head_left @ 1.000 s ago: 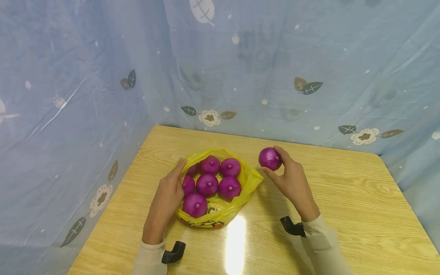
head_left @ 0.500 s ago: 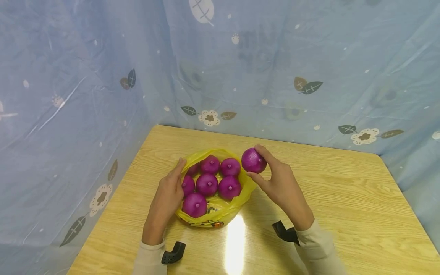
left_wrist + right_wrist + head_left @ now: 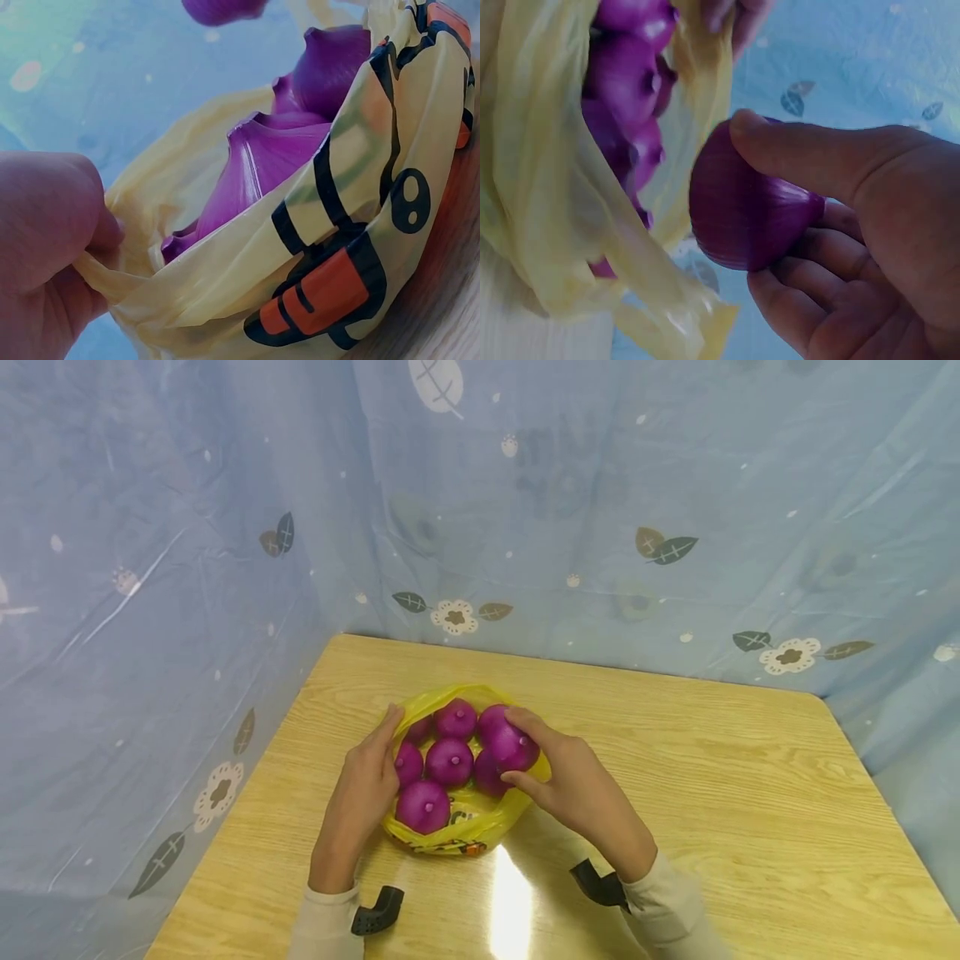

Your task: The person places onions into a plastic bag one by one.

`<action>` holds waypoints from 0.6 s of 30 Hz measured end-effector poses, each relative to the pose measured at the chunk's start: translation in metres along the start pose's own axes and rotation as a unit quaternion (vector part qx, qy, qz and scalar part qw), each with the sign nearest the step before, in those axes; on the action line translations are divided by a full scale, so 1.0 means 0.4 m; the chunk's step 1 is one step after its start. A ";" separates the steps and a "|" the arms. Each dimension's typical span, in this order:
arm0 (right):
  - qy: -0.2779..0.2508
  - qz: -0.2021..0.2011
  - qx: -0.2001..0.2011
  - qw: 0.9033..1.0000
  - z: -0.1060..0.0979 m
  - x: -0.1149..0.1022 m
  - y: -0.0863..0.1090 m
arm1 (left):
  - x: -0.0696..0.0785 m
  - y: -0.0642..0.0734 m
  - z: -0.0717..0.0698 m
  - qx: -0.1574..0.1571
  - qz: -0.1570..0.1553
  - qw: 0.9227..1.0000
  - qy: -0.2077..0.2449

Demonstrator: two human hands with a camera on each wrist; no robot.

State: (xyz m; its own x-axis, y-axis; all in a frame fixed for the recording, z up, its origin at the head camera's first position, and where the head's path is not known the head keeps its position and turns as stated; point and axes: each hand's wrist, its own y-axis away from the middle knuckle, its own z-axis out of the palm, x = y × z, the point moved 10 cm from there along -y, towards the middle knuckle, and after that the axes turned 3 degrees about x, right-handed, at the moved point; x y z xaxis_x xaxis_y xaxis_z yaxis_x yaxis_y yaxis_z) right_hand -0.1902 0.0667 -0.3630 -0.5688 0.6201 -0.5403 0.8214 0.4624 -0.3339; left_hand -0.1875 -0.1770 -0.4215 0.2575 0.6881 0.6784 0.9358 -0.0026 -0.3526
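Note:
A yellow plastic bag (image 3: 480,837) with black and orange print sits open on the table, several purple onions (image 3: 450,762) inside it. At the bag's left edge, my left hand (image 3: 363,789) pinches the rim between thumb and fingers; the left wrist view shows the folded film (image 3: 135,281) in its grip. My right hand (image 3: 581,785) holds one more purple onion (image 3: 742,199) between thumb and fingertips. In the head view that onion overlaps the onions at the bag's right side, and in the right wrist view it shows beside the bag's opening.
The bag stands on a light wooden table (image 3: 712,777) with rounded corners. A blue curtain (image 3: 570,510) with leaf and flower prints hangs behind the table and along its left side. Black wrist mounts (image 3: 378,910) are worn at both sleeves.
My right hand has carried its onion leftward from beside the bag to over the bag's right side. The left hand has kept its grip on the rim.

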 end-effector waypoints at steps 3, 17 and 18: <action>-0.003 -0.007 -0.027 1.000 0.034 -0.015 0.003 | -0.003 -0.001 0.001 -0.001 -0.001 1.000 -0.003; -0.005 -0.058 -0.103 0.993 0.152 -0.063 0.022 | -0.008 -0.001 -0.003 0.007 0.003 1.000 -0.002; -0.002 -0.061 -0.106 0.993 0.158 -0.065 0.024 | -0.008 -0.001 -0.003 0.007 0.003 1.000 -0.002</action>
State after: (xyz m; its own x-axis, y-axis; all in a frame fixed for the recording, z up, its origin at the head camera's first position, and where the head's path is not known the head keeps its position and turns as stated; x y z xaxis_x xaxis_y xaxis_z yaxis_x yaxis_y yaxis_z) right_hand -0.1649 0.0149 -0.4012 -0.6628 0.5494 -0.5087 0.7190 0.6567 -0.2275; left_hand -0.1885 -0.1800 -0.4229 0.2614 0.6917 0.6733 0.9307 0.0044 -0.3658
